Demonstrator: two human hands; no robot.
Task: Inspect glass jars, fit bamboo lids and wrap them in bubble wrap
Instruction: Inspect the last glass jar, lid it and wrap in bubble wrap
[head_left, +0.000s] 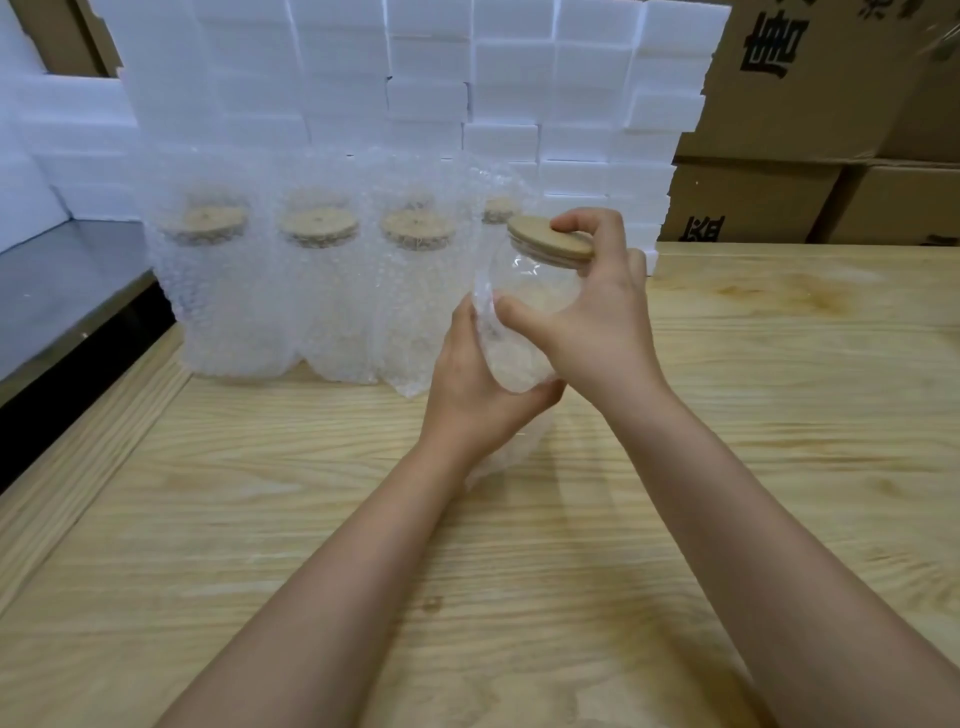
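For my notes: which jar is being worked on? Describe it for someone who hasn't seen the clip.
On the wooden table, a row of wrapped jars stands before white foam blocks. At the row's right end, the left hand and right hand hold one tilted jar. Unlike its neighbours, its bamboo lid and upper glass are bare.

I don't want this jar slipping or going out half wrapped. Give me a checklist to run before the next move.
1. Bamboo lid sits on the glass jar: ok.
2. Right hand grips lid and jar body: ok.
3. Left hand holds jar base and bubble wrap: ok.
4. Wrap covers the whole jar: not ok, upper body and lid bare.
5. Glass free of cracks: cannot tell.
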